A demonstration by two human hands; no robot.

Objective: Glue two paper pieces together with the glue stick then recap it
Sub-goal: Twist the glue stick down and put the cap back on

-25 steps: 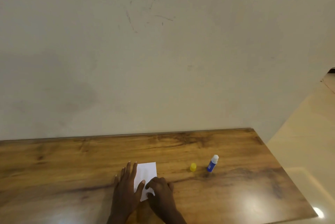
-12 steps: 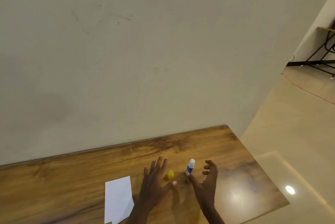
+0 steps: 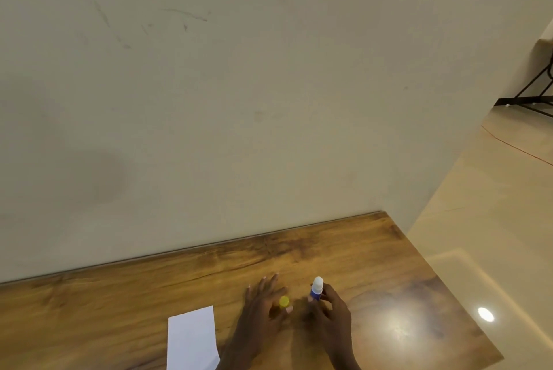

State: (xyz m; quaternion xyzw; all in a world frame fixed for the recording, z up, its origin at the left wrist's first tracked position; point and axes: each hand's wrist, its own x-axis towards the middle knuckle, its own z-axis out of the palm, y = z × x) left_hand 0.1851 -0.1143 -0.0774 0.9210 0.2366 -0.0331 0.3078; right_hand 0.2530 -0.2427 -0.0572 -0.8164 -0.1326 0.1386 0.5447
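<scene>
Two hands on the move: both have left the paper and gone right, to the glue stick and its cap.
Paper: white sheet (image 3: 193, 336) lies flat on the surface (image 3: 119, 295) at near left, no hand on it now. A moment ago both hands were pressing it down, so the gluing looks done, I'd judge. Its near edge is cut off by the frame, and I can't tell two pieces from one.
Left hand: left hand (image 3: 263, 307) has swung across from the paper and reaches the yellow cap (image 3: 284, 301). Fingers spread wide, thumb tip just beside the cap, no grip closed on it yet.
Cap: stands on the surface between the two hands, partly screened by the thumb.
Glue stick: blue glue stick (image 3: 316, 289) upright, white top bare, right of the cap.
Right hand: right hand (image 3: 332, 312) now wraps the blue barrel; half a second back it was only reaching. Fingers closed around the stick.
Meaning: recapping is the step in hand, cap to meet stick.
Hard to see: whether the stick's base is lifted or touching the surface, hidden by fingers. Both forearms run off the near edge.
</scene>
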